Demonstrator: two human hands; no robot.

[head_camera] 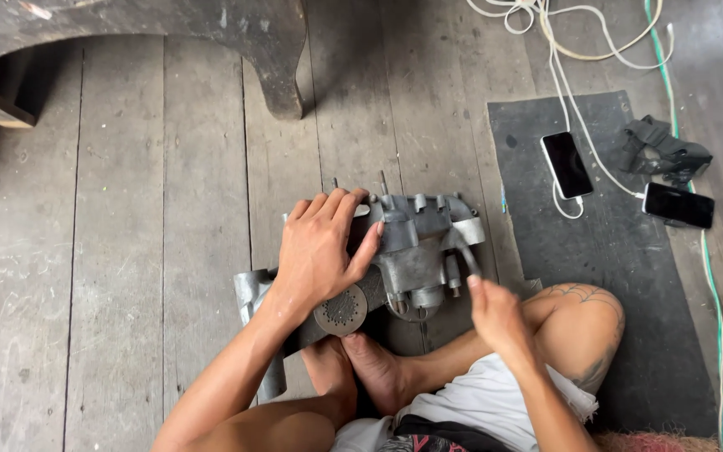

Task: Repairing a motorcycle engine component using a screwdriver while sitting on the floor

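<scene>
A grey metal engine casing (416, 247) lies on the wooden floor in front of my crossed legs. My left hand (321, 249) rests flat on its left top, fingers spread, thumb against the casing's side. A round perforated metal part (340, 310) sits just below that hand. My right hand (495, 314) grips the handle of a thin dark tool (464, 251) whose tip reaches the casing's right side. My bare feet press against the casing's near edge.
A dark rubber mat (621, 259) lies to the right with two phones (566, 164) (678, 205) on white cables, and a dark strap bundle (661, 149). A green cord (713, 285) runs along the right. A heavy wooden furniture leg (282, 75) stands at the back.
</scene>
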